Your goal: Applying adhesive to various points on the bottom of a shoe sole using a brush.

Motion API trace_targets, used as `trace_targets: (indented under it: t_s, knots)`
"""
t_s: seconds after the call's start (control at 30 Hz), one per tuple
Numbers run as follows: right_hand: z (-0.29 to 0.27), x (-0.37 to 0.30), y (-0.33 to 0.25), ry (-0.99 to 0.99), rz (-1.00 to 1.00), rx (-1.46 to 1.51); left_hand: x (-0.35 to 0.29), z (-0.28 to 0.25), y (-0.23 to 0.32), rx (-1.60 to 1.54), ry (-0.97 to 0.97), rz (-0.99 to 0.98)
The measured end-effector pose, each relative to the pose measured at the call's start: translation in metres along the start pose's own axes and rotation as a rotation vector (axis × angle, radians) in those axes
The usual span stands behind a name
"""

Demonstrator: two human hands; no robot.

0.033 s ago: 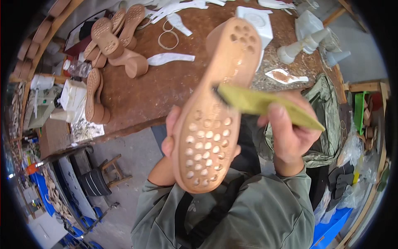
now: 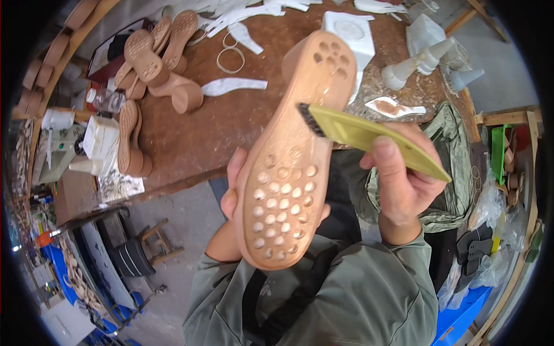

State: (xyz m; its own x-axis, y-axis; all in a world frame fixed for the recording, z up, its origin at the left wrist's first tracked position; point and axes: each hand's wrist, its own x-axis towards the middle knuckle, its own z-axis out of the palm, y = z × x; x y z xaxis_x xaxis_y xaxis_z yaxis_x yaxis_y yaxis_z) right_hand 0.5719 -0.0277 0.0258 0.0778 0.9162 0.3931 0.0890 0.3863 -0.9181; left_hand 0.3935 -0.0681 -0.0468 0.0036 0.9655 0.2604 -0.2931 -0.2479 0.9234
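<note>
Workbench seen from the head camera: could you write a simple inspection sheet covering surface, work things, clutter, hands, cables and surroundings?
Surface: brown workbench, stained and scuffed.
Work things: tan shoe sole, dimpled at both ends; yellow-green brush, bristles at the sole's midsection.
Clutter: more soles heaped upper left; white cut pieces.
Hands: left hand supports the sole; right hand grips the brush.
Cables: nothing seen for certain.
Surroundings: crumpled green material at right; blue bin lower right.

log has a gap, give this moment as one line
left hand: holds sole | right hand: holds brush | bristles: over sole's middle
</note>
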Motion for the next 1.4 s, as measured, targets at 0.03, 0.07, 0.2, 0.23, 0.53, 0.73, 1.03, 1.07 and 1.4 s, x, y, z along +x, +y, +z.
trace_targets:
  t_s: [0.03, 0.07, 0.2, 0.23, 0.53, 0.73, 1.03, 1.07, 1.4]
  knots:
    - [-0.001, 0.007, 0.004, -0.162, -0.167, 0.065, 0.001, 0.002, 0.003, 0.021, 0.017, 0.001]
    - [-0.009, 0.008, -0.002, -0.365, -0.181, 0.058, 0.001, 0.005, 0.006, 0.047, 0.046, 0.009]
    - [-0.039, 0.028, 0.001, 0.304, -0.08, 0.472, 0.001, 0.014, 0.015, 0.184, 0.238, 0.093]
    - [-0.049, 0.037, 0.008, 0.409, -0.056, 0.523, 0.001, 0.013, 0.015, 0.231, 0.28, 0.123]
    - [-0.058, 0.045, 0.117, 0.023, 0.359, 0.238, 0.047, -0.037, -0.061, 0.749, 0.31, 0.334]
    - [-0.046, 0.055, 0.156, -0.072, 0.225, -0.323, 0.05, -0.058, -0.09, 0.621, 0.324, 0.313]
    - [-0.037, 0.062, 0.17, -0.096, 0.138, -0.453, 0.048, -0.053, -0.09, 0.802, 0.206, 0.286]
    - [-0.036, 0.062, 0.171, -0.097, 0.142, -0.453, 0.051, -0.052, -0.093, 0.862, 0.191, 0.312]
    - [-0.022, 0.067, 0.128, 0.034, 0.505, 0.165, 0.047, -0.039, -0.101, 1.069, 0.175, 0.424]
